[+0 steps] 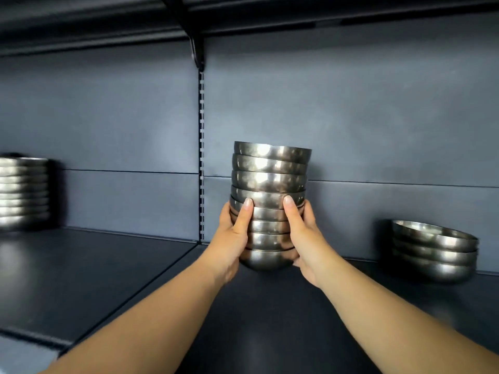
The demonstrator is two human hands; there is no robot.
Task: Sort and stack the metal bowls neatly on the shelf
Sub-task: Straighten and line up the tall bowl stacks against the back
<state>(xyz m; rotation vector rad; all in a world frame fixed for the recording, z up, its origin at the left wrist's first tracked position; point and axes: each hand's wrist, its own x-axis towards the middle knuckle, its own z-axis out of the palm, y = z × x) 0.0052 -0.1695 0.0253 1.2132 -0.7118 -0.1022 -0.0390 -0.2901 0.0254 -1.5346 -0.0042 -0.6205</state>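
A tall stack of several small metal bowls stands in the middle of the dark shelf. My left hand grips its lower left side, thumb up the front and fingers round the back. My right hand grips the lower right side the same way. The stack leans slightly, and its bottom bowl sits at or just above the shelf surface; I cannot tell which. A short stack of three wider metal bowls rests at the right. Another tall bowl stack stands at the far left, blurred.
The grey back panel rises behind the bowls, with a slotted upright and a bracket under the upper shelf. Bare shelf lies between the stacks. A seam runs diagonally across the shelf at left.
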